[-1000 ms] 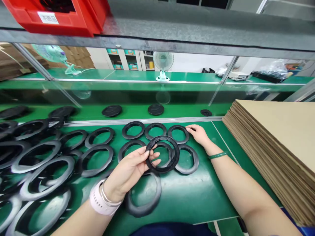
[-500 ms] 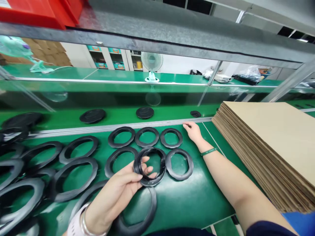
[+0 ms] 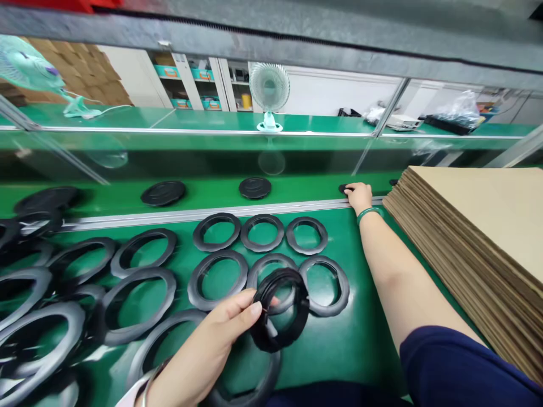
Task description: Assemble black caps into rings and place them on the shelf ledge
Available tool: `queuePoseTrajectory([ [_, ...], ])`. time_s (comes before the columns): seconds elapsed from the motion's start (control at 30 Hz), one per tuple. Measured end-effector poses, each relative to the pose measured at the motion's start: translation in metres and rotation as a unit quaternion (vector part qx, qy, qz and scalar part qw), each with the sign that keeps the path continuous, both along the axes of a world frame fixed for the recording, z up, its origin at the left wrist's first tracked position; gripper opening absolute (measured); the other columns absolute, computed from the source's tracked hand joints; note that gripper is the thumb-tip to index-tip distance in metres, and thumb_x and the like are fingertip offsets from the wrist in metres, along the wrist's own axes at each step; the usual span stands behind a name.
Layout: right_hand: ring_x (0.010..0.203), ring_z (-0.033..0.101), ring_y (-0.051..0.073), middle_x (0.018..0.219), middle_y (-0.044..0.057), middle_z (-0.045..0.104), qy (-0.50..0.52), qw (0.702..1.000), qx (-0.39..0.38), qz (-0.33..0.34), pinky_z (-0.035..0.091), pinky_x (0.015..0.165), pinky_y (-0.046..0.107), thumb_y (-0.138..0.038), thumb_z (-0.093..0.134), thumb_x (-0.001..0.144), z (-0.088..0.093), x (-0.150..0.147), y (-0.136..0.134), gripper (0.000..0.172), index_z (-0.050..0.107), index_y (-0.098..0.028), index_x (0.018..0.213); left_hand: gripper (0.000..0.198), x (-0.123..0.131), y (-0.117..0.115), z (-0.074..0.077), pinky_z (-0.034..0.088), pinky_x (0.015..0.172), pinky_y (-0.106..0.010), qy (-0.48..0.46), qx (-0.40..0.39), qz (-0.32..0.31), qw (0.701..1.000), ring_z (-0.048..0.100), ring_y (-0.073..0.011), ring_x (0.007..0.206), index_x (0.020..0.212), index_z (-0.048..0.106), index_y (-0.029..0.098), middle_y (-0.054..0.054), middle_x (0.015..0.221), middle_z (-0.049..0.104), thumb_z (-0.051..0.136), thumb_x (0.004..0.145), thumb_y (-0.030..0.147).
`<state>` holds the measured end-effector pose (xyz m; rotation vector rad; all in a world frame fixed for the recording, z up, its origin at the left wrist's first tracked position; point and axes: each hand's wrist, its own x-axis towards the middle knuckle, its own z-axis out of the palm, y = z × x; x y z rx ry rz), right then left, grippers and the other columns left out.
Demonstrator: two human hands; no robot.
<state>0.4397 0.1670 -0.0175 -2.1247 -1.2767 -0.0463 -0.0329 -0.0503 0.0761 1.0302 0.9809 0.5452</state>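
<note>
My left hand [image 3: 224,330] pinches a black rubber ring [image 3: 282,311] and holds it tilted above the green mat, over two rows of three black rings [image 3: 263,233] laid flat. My right hand [image 3: 359,196] is stretched far forward to the conveyor belt, fingers closing on a small black disc [image 3: 343,188] that they mostly cover. A green bracelet circles that wrist. One more ring [image 3: 250,390] lies under my left hand near the front edge.
Many loose black rings [image 3: 63,294] are piled at the left. Two black round caps [image 3: 163,193] sit on the conveyor behind a metal rail. A stack of cardboard sheets [image 3: 479,237] fills the right. Small fans [image 3: 269,93] stand on the far bench.
My right hand moved from beside the top right ring forward over the rail to the small disc on the conveyor. My left hand lowered and tilted its ring.
</note>
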Motion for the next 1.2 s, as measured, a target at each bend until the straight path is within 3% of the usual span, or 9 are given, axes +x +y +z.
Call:
queuePoseTrajectory([
  [0.13, 0.101, 0.057, 0.027, 0.107, 0.013, 0.069, 0.011, 1.000, 0.006, -0.005, 0.044, 0.094, 0.039, -0.029, 0.067, 0.084, 0.001, 0.008, 0.006, 0.021, 0.077, -0.014, 0.095, 0.033, 0.005, -0.002, -0.002, 0.048, 0.079, -0.025, -0.022, -0.028, 0.034, 0.999, 0.061, -0.0173, 0.090, 0.108, 0.065, 0.025, -0.001, 0.097, 0.071, 0.077, 0.080, 0.036],
  [0.43, 0.083, 0.063, 0.022, 0.090, 0.011, 0.072, 0.064, 0.998, 0.005, -0.007, 0.047, 0.087, 0.036, -0.020, 0.073, 0.076, 0.005, 0.003, 0.010, 0.014, 0.077, -0.012, 0.087, 0.036, 0.012, -0.004, -0.015, 0.050, 0.081, -0.028, 0.007, -0.001, 0.073, 0.997, 0.066, -0.0183, 0.092, 0.092, 0.056, 0.021, -0.005, 0.099, 0.075, 0.083, 0.068, 0.019],
  [0.63, 0.096, 0.060, 0.023, 0.104, 0.017, 0.069, 0.067, 0.990, 0.121, 0.012, 0.045, 0.096, 0.037, -0.020, 0.065, 0.082, 0.027, -0.029, -0.010, 0.021, 0.076, -0.007, 0.094, 0.027, 0.016, -0.001, -0.012, 0.052, 0.080, -0.030, 0.027, 0.035, 0.036, 0.998, 0.068, -0.0203, 0.087, 0.094, 0.066, 0.017, -0.007, 0.098, 0.075, 0.080, 0.071, 0.025],
  [0.73, 0.094, 0.062, 0.022, 0.099, 0.014, 0.068, 0.077, 0.981, 0.172, 0.047, 0.049, 0.094, 0.036, -0.021, 0.064, 0.085, 0.038, -0.072, -0.039, 0.022, 0.076, -0.008, 0.099, 0.023, 0.015, 0.000, -0.013, 0.053, 0.080, -0.031, 0.067, 0.059, 0.026, 0.996, 0.069, -0.0209, 0.086, 0.089, 0.068, 0.016, -0.006, 0.091, 0.074, 0.080, 0.071, 0.024],
  [0.83, 0.081, 0.063, 0.019, 0.084, 0.005, 0.068, 0.097, 0.967, 0.196, 0.128, 0.054, 0.081, 0.034, -0.027, 0.069, 0.086, 0.054, -0.131, -0.091, 0.014, 0.078, -0.017, 0.091, 0.021, 0.015, -0.001, -0.016, 0.055, 0.078, -0.030, 0.103, 0.080, 0.033, 0.991, 0.069, -0.0197, 0.081, 0.087, 0.066, 0.017, -0.004, 0.085, 0.072, 0.079, 0.071, 0.023],
  [0.93, 0.073, 0.062, 0.018, 0.078, 0.001, 0.067, 0.144, 0.909, 0.238, 0.311, 0.054, 0.069, 0.033, -0.027, 0.077, 0.084, 0.075, -0.192, -0.154, 0.006, 0.079, -0.022, 0.088, 0.029, 0.018, -0.004, -0.020, 0.056, 0.077, -0.029, 0.109, 0.097, 0.062, 0.987, 0.070, -0.0186, 0.084, 0.090, 0.059, 0.019, -0.002, 0.089, 0.072, 0.079, 0.069, 0.021],
  [1.0, 0.071, 0.061, 0.016, 0.075, 0.001, 0.066, 0.151, 0.885, 0.223, 0.380, 0.053, 0.065, 0.030, -0.023, 0.078, 0.084, 0.086, -0.223, -0.188, 0.004, 0.078, -0.023, 0.088, 0.038, 0.019, -0.005, -0.023, 0.057, 0.078, -0.030, 0.105, 0.103, 0.085, 0.986, 0.070, -0.0190, 0.086, 0.093, 0.054, 0.020, -0.002, 0.091, 0.072, 0.082, 0.067, 0.021],
  [1.1, 0.072, 0.061, 0.015, 0.077, 0.002, 0.066, 0.112, 0.861, 0.221, 0.444, 0.052, 0.066, 0.029, -0.019, 0.073, 0.089, 0.087, -0.248, -0.213, 0.006, 0.077, -0.019, 0.094, 0.052, 0.020, -0.007, -0.028, 0.058, 0.084, -0.034, 0.095, 0.106, 0.101, 0.985, 0.071, -0.0212, 0.095, 0.107, 0.052, 0.021, -0.002, 0.099, 0.072, 0.084, 0.067, 0.022],
  [1.2, 0.072, 0.060, 0.015, 0.078, 0.004, 0.066, 0.040, 0.846, 0.244, 0.472, 0.051, 0.065, 0.028, -0.021, 0.065, 0.095, 0.072, -0.254, -0.212, 0.010, 0.074, -0.017, 0.097, 0.061, 0.019, -0.007, -0.030, 0.058, 0.089, -0.036, 0.087, 0.103, 0.100, 0.986, 0.070, -0.0237, 0.103, 0.118, 0.051, 0.022, -0.004, 0.111, 0.071, 0.085, 0.067, 0.022],
])
